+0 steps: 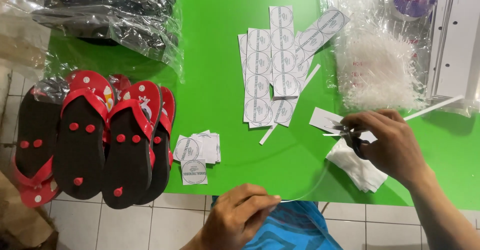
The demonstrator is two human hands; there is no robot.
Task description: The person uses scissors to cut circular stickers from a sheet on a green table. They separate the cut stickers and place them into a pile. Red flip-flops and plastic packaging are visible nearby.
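My right hand (390, 140) grips a pair of small scissors (347, 132) over the green table (220, 80), its blades at a white paper strip (325, 119). My left hand (240, 215) sits at the table's near edge and pinches one end of a thin clear strip (312, 187) that curves up toward the scissors. A folded white cloth (357, 167) lies under my right hand. Long strips of round white labels (272, 62) lie in the middle of the table. A small pile of cut square labels (197, 152) lies near the front edge.
Red-and-black flip-flops (100, 135) lie soles up at the table's left end. Bagged dark sandals (110, 10) sit at the back left. A clear bag of white plastic fasteners (377, 70) and white cardboard cards (457, 45) are at the back right. Tiled floor lies below.
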